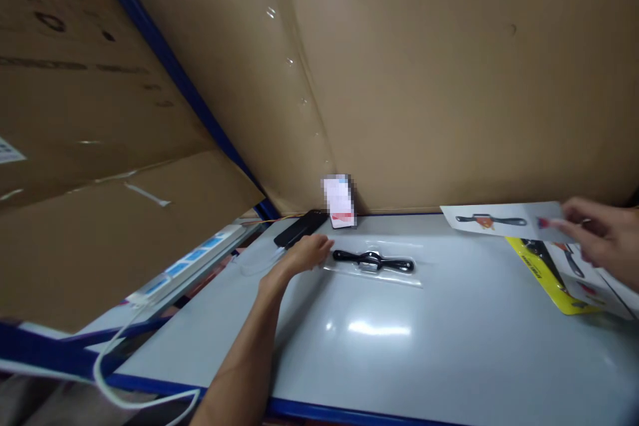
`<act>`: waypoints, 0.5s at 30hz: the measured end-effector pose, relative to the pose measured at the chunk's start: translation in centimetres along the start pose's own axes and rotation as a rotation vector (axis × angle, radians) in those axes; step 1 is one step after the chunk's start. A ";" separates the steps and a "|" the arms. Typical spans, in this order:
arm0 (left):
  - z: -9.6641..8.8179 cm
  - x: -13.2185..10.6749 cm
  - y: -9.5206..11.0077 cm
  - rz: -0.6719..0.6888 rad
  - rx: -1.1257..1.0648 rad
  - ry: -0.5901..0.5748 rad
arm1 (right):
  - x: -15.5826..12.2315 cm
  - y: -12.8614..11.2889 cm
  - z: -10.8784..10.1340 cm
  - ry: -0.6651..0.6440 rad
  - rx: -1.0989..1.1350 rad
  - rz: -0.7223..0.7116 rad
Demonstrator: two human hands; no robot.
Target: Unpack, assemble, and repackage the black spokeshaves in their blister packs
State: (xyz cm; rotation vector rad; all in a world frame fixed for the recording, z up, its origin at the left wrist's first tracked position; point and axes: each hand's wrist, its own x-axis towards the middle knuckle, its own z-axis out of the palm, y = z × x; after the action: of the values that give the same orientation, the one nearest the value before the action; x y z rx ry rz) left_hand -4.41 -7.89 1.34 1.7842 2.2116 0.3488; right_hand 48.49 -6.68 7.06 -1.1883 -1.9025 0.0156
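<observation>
A black spokeshave (373, 261) lies in a clear plastic pack (417, 279) on the table. My left hand (310, 253) is at the pack's left end, with its fingers closed on the plastic edge. Off to the right, my right hand (606, 239) pinches a white printed card (492, 213) that bears a picture of a spokeshave. Beneath that card and hand lie more printed cards (582, 273) and a yellow-and-black package (542, 273), partly covered.
At the back, a phone (342, 203) leans on the cardboard wall (449, 80), its screen blurred. A black device (301, 227) with a white cable lies beside it. A white power strip (187, 263) runs along the left, near a blue rack post (174, 73).
</observation>
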 end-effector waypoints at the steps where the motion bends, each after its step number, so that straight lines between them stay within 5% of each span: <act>1: -0.1 -0.3 0.5 0.038 0.017 0.056 | -0.2 -1.5 0.6 -0.077 -0.101 -0.103; 4: -0.3 -1.3 2.5 0.209 0.040 0.125 | -2.1 -5.6 3.2 -0.208 -0.275 -0.332; 7: -0.1 -2.3 4.2 0.346 0.065 0.029 | -5.2 -7.6 6.3 -0.430 -0.368 -0.389; 12: -0.1 -3.0 5.0 0.305 0.135 -0.010 | -6.9 -6.8 8.6 -0.710 -0.355 -0.358; 15: 0.1 -3.0 5.0 0.278 0.144 -0.064 | -5.2 -6.1 8.4 -0.728 -0.261 -0.286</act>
State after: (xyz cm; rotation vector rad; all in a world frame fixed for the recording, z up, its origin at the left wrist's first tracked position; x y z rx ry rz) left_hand 0.77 -9.76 3.25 2.1547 1.9918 0.1887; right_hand 39.31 -10.45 1.05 -1.1564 -2.7742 0.0517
